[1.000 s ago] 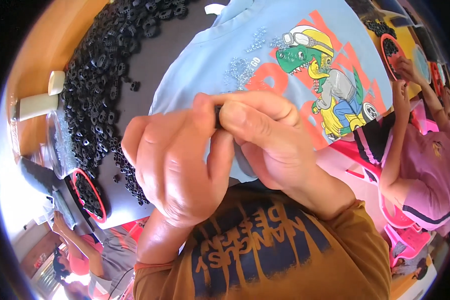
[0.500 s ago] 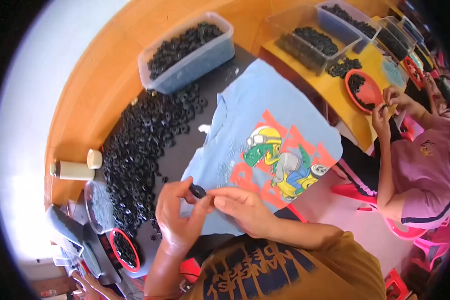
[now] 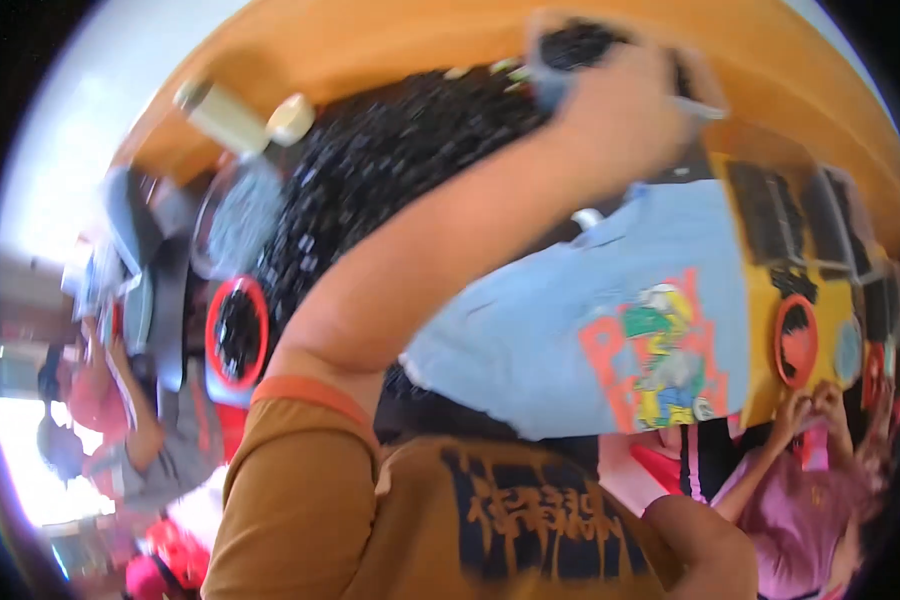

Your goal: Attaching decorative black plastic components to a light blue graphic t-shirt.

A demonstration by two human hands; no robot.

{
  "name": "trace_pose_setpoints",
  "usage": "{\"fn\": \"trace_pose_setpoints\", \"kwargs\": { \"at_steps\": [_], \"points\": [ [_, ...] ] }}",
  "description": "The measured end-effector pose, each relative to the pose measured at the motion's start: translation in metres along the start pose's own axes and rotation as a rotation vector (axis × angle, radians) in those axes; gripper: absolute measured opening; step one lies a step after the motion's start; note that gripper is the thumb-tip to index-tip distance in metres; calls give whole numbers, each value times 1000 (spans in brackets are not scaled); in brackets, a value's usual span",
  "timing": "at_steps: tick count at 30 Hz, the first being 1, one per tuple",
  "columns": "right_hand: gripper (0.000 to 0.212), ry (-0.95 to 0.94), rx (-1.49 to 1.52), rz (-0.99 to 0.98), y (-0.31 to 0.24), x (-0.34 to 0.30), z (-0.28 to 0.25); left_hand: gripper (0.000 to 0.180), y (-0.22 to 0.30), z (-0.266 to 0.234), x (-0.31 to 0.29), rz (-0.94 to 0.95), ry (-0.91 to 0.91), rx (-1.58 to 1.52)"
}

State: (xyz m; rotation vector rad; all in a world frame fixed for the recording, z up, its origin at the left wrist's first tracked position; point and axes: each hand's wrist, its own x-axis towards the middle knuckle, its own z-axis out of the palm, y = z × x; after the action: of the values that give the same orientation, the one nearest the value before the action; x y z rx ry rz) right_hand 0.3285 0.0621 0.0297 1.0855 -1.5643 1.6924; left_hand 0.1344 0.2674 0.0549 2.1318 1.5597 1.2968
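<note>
My left arm reaches across the table, and my left hand is over the clear plastic bin of small black parts. Motion blur smears its fingers, so what they hold does not show. Only the upper part of my right arm shows at the lower right; the hand itself is out of view. A wide heap of small black ring-like parts covers the dark table on the far side of my arm. On the near side lies a light blue T-shirt with a cartoon print.
Left of the heap are a clear tub of pale bits, a red-rimmed dish of black parts, and a cream bottle beside a cream cap. People sit on both sides; a red bowl is near the right one.
My hands have come apart from the small black part they held together. My left hand has swung out to the bin; my right hand has left view. The whole view has turned.
</note>
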Motion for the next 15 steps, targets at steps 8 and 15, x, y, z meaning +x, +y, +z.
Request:
{"fn": "trace_pose_setpoints", "kwargs": {
  "at_steps": [8,15],
  "points": [
    [20,-77,167,117,7,60,-15,22,41,-60,-195,48,-737,-315],
    [21,-154,274,155,57,87,-13,15,20,-94,-269,-82,-521,-537]
  ]
}}
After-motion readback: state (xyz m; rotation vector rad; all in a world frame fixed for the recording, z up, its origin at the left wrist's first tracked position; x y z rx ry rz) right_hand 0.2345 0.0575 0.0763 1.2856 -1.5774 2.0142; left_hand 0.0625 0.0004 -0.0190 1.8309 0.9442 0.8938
